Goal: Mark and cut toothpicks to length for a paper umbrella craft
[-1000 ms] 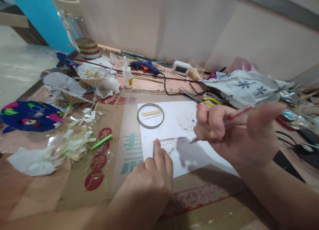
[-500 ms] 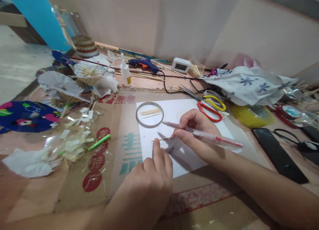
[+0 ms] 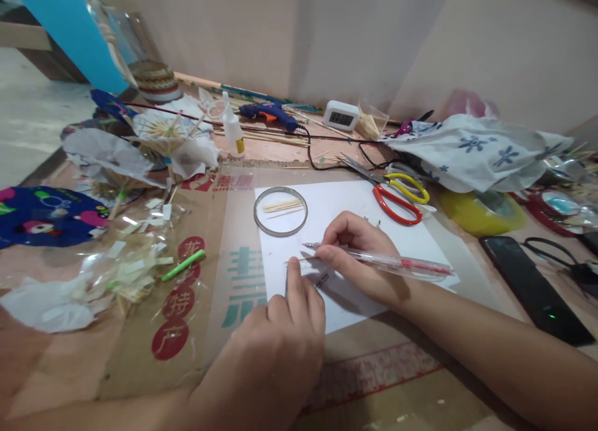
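Pressing with one extended forefinger, the left hand (image 3: 283,331) I watch from afar touches the left end of a thin stick (image 3: 306,258), which lies on the white sheet (image 3: 329,197) toward its left edge; I cannot tell whether its curled fingers grip anything. The right hand (image 3: 362,247) grasps a clear pen (image 3: 411,266), tip pointing left, just beside the stick. Near the sheet's far left corner I see a ring (image 3: 256,214) around several loose sticks (image 3: 282,207); at its far right corner, scissors (image 3: 376,181). Toward the desk's (image 3: 28,375) far edge lies a blue glue gun (image 3: 268,113).
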`<state>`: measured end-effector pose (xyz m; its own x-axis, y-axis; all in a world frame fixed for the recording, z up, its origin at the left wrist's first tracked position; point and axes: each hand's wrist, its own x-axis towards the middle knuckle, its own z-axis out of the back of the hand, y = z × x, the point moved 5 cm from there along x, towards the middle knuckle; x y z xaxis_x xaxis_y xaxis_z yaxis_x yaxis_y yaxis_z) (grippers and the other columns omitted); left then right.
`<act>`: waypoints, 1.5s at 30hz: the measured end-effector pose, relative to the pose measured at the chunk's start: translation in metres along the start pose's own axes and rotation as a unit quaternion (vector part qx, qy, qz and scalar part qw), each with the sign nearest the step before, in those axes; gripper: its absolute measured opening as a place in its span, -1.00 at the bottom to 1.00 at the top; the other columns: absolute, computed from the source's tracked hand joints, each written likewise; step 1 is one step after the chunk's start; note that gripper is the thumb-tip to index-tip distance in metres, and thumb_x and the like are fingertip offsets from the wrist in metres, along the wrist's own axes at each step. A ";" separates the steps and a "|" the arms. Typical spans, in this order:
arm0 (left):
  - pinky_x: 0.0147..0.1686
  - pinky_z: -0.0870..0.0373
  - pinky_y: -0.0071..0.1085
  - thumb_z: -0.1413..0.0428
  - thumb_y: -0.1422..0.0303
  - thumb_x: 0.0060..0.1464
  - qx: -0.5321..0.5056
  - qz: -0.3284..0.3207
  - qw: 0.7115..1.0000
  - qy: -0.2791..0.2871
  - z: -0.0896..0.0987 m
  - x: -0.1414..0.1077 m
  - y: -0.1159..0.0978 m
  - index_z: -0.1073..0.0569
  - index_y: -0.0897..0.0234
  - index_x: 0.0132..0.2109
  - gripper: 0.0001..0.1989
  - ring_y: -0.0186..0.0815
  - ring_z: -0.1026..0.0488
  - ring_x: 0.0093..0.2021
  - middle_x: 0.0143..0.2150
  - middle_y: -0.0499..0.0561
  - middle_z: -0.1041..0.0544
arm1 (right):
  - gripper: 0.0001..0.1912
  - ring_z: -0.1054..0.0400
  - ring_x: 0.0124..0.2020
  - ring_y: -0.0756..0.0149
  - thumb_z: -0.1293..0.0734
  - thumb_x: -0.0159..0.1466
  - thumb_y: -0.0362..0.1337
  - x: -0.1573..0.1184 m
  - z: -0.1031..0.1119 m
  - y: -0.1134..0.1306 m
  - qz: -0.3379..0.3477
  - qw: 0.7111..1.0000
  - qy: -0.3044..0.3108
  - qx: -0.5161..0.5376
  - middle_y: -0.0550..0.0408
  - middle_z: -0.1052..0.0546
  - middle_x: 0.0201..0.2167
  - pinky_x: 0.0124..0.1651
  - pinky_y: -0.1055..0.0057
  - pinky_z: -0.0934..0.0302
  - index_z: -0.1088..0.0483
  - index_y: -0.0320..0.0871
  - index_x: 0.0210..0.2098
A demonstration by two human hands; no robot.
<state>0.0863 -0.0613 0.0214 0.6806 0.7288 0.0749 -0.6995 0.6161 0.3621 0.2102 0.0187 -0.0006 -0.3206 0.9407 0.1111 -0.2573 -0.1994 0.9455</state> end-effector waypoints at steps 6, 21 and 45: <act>-0.64 -0.38 -0.50 0.02 0.54 0.17 -0.010 -0.005 1.000 0.009 0.000 0.001 -0.001 -0.50 0.50 0.09 -0.61 -0.31 -0.49 -0.55 0.12 0.47 -0.45 | -0.80 -0.21 -0.60 0.48 -0.39 0.25 -0.30 -0.007 0.000 0.008 0.025 0.997 -0.030 -0.071 0.29 -0.36 -0.58 -0.54 0.54 -0.09 -0.24 -0.09 -0.39; -0.68 -0.36 -0.51 0.06 0.55 0.17 -0.011 0.007 1.000 -0.024 0.000 0.000 0.000 -0.56 0.47 -0.01 -0.64 -0.31 -0.48 -0.59 0.09 0.44 -0.48 | -0.74 -0.13 -0.66 0.51 -0.32 0.22 -0.29 -0.002 0.001 0.005 -0.013 0.989 -0.029 -0.144 0.33 -0.30 -0.67 -0.59 0.54 -0.02 -0.15 -0.09 -0.51; -0.65 -0.36 -0.54 0.05 0.59 0.13 0.002 0.004 1.000 -0.007 0.000 0.001 0.000 -0.55 0.43 0.02 -0.61 -0.35 -0.49 -0.57 0.10 0.40 -0.49 | -0.73 -0.14 -0.63 0.51 -0.33 0.23 -0.29 -0.001 0.001 0.004 -0.016 0.989 -0.024 -0.145 0.34 -0.30 -0.65 -0.56 0.54 -0.03 -0.14 -0.09 -0.50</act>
<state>0.0869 -0.0607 0.0217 0.6776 0.7299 0.0901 -0.7043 0.6087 0.3653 0.2104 0.0173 0.0034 -0.2672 0.9580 0.1038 -0.5198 -0.2340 0.8216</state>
